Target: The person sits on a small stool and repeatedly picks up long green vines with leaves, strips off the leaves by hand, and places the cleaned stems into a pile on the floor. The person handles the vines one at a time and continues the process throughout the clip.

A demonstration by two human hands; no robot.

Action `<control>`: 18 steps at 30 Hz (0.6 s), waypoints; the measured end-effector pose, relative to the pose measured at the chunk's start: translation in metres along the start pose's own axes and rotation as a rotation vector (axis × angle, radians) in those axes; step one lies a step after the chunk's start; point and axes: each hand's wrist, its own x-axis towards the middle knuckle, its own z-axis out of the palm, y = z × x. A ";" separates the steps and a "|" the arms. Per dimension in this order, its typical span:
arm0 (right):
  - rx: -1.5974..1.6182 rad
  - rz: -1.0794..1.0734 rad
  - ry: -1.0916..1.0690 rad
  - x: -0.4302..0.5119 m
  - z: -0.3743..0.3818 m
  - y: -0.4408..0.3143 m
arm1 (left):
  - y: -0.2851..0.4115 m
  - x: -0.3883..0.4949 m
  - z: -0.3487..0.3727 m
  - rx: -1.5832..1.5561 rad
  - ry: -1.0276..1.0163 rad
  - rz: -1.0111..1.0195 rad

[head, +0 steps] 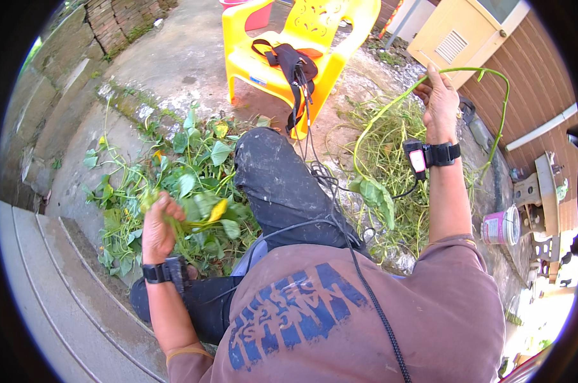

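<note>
My right hand (437, 98) is raised at the upper right, gripping a long green vine stem (480, 70). One end of the stem hangs down past my forearm; the other droops left to a limp green leaf (377, 196). On the left, my left hand (161, 230) is closed around a bunch of leafy stems (205, 210), blurred, with a yellow leaf among the green. Below and around that hand spreads a heap of leafy vines (188, 158). Under my right arm lies a pile of mostly bare stems (399, 129). Each wrist wears a strapped device.
A yellow plastic chair (337, 67) stands ahead, bearing a black bag (291, 62) whose cables (313, 143) run across my leg. Behind it is a pink bucket (258, 16). Concrete steps (78, 306) rise at left; a printed pail (499, 225) stands at right, near a brown wall.
</note>
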 end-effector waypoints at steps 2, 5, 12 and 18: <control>0.033 0.002 -0.027 -0.013 0.020 -0.003 | 0.000 -0.010 0.053 0.080 -0.011 0.033; 0.087 -0.003 -0.137 -0.043 0.058 -0.007 | -0.003 -0.023 0.118 0.273 -0.131 0.116; 0.104 0.007 -0.330 -0.102 0.117 -0.001 | -0.019 -0.031 0.176 0.526 -0.266 0.075; 0.209 0.104 -0.288 -0.115 0.122 0.026 | -0.026 -0.046 0.168 0.215 -0.125 -0.169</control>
